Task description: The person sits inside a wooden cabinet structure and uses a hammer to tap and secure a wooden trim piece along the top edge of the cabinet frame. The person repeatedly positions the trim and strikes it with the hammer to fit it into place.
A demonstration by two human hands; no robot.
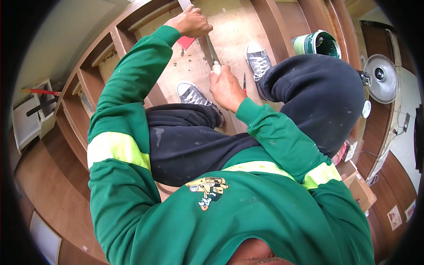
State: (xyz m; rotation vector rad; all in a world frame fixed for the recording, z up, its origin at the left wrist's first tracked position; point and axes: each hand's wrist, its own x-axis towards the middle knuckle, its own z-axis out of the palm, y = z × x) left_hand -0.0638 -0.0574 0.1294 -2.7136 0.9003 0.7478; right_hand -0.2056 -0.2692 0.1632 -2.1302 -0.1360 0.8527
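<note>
My right hand (227, 88) is closed around the pale handle (216, 67) of a tool with a thin metal shaft (211, 47). The shaft runs forward toward my left hand (192, 23), which is closed like a fist. A pale strip (184, 4) juts out past the far side of that hand, and a flat red piece (186, 43) shows just below it. Whether the left fingers grip the strip, the shaft or both is hidden. Beneath them lies a light wooden panel (229, 24) with small dark crumbs. A slim red-handled tool (244, 84) lies beside my right hand.
My shoes (258, 62) rest within a brown wooden frame with compartments (271, 26). A bucket (304, 44), dark green inside, stands by my right knee. Farther right is a round fan (380, 73) with cables near it. A cardboard box (360, 192) sits behind my right arm.
</note>
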